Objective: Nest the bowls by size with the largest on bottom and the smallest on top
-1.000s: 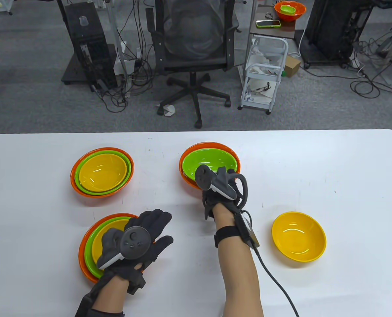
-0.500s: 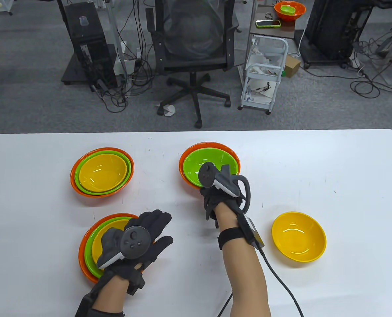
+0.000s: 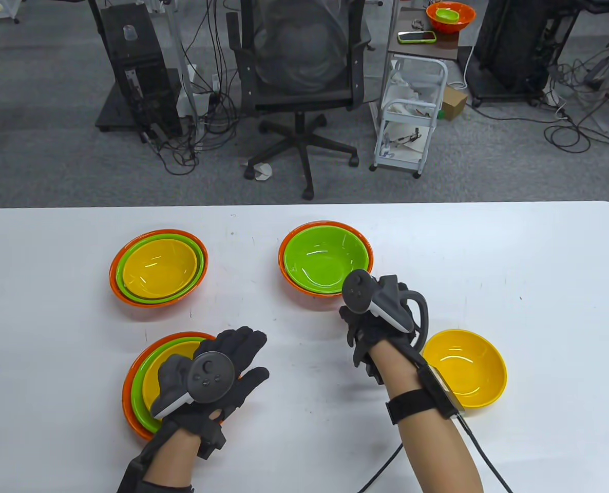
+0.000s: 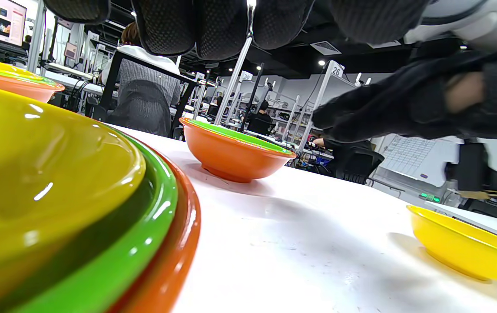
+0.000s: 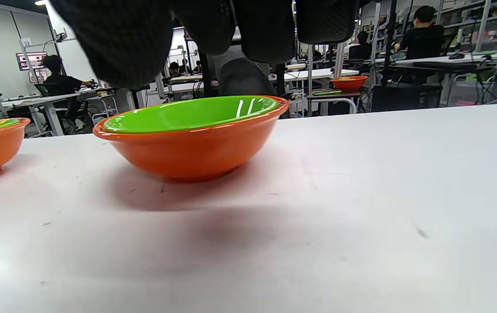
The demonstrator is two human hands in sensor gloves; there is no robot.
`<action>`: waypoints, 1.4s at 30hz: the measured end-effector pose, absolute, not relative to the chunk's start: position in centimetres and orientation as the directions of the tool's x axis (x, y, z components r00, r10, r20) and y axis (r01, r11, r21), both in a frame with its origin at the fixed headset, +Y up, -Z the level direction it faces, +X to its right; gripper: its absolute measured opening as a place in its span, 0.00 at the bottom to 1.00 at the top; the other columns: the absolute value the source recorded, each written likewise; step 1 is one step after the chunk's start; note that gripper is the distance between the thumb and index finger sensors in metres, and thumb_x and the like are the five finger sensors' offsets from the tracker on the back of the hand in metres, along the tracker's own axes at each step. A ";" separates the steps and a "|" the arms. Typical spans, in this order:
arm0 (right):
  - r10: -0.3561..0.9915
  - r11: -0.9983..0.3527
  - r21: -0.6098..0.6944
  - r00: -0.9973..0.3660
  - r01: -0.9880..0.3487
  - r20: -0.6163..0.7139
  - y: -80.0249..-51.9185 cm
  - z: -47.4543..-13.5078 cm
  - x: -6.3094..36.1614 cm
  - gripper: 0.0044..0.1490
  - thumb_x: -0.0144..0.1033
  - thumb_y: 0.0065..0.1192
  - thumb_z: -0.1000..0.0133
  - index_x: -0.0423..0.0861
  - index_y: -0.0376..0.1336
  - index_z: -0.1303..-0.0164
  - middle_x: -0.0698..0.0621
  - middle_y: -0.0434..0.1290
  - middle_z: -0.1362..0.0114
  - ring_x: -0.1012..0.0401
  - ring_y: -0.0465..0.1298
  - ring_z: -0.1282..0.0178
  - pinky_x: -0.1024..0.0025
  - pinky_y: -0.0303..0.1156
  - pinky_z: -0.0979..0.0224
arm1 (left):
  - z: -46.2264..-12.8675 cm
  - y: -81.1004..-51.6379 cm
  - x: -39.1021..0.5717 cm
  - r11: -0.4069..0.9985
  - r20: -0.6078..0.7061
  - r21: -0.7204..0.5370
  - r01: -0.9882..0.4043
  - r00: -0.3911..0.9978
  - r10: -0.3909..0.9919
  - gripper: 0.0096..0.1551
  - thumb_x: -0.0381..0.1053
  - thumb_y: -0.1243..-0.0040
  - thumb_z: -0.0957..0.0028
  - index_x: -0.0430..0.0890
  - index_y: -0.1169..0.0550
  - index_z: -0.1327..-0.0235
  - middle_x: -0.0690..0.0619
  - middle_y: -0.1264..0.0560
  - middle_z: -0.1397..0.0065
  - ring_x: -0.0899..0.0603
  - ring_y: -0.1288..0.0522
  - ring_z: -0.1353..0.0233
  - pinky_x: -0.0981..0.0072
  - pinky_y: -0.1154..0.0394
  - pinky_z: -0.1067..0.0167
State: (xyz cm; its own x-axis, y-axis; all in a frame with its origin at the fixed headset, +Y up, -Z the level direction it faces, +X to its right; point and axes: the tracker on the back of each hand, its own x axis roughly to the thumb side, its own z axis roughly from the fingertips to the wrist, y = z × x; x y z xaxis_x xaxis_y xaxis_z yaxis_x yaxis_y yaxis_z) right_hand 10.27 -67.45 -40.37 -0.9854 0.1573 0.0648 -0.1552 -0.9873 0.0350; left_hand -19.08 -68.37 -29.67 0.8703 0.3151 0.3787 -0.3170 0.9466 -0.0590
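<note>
A green bowl sits nested in an orange bowl at the table's middle; this pair also shows in the right wrist view. A loose yellow bowl stands at the front right, also in the left wrist view. My right hand hovers empty between that pair and the yellow bowl, touching neither. My left hand lies flat with fingers spread over the right side of the front-left orange, green and yellow stack.
A second full stack of orange, green and yellow bowls stands at the back left. The white table ends at its far edge, with an office chair and a cart beyond. A cable trails from my right wrist.
My right hand has drawn back from the near rim of the middle orange and green pair and moved right and toward me, close to the yellow bowl. My left hand has not moved.
</note>
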 end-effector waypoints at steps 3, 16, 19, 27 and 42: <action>0.157 -0.988 0.018 -0.988 -0.156 0.008 -67.4 -38.0 12.4 0.48 0.48 0.66 0.46 0.43 0.51 0.19 0.37 0.58 0.18 0.33 0.54 0.20 0.30 0.48 0.24 | -29.7 -68.4 -19.0 0.947 0.379 -0.058 -0.316 0.871 0.313 0.41 0.66 0.47 0.46 0.55 0.36 0.19 0.46 0.36 0.15 0.33 0.36 0.16 0.28 0.40 0.24; 0.074 -0.979 0.167 -0.966 -0.118 -0.248 -71.2 -32.5 18.6 0.58 0.56 0.65 0.48 0.37 0.44 0.19 0.34 0.52 0.18 0.29 0.54 0.23 0.29 0.51 0.26 | -29.6 -68.5 -18.9 0.948 0.383 -0.059 -0.311 0.870 0.310 0.40 0.66 0.47 0.46 0.55 0.35 0.19 0.46 0.35 0.15 0.33 0.36 0.16 0.28 0.39 0.24; 0.068 -0.968 0.213 -0.958 -0.131 -0.277 -72.1 -32.1 19.2 0.59 0.58 0.64 0.48 0.35 0.46 0.20 0.33 0.55 0.20 0.29 0.57 0.24 0.29 0.54 0.27 | -29.6 -68.5 -18.9 0.948 0.382 -0.060 -0.312 0.870 0.311 0.40 0.66 0.47 0.46 0.55 0.35 0.19 0.46 0.35 0.15 0.33 0.36 0.16 0.28 0.39 0.24; 0.064 -0.936 0.313 -0.954 -0.159 -0.293 -73.9 -32.1 19.5 0.56 0.58 0.64 0.49 0.31 0.52 0.23 0.32 0.65 0.26 0.31 0.67 0.31 0.31 0.61 0.32 | -29.6 -68.6 -18.9 0.949 0.375 -0.070 -0.306 0.874 0.309 0.40 0.66 0.47 0.46 0.55 0.35 0.19 0.46 0.35 0.15 0.33 0.36 0.16 0.28 0.39 0.24; 0.089 -0.955 0.246 -0.950 -0.168 -0.300 -74.4 -32.4 20.5 0.44 0.44 0.68 0.46 0.31 0.59 0.28 0.36 0.73 0.37 0.37 0.75 0.44 0.37 0.68 0.40 | -29.7 -68.7 -18.7 0.950 0.373 -0.092 -0.298 0.875 0.310 0.40 0.66 0.47 0.46 0.55 0.35 0.19 0.47 0.34 0.16 0.34 0.34 0.17 0.29 0.39 0.24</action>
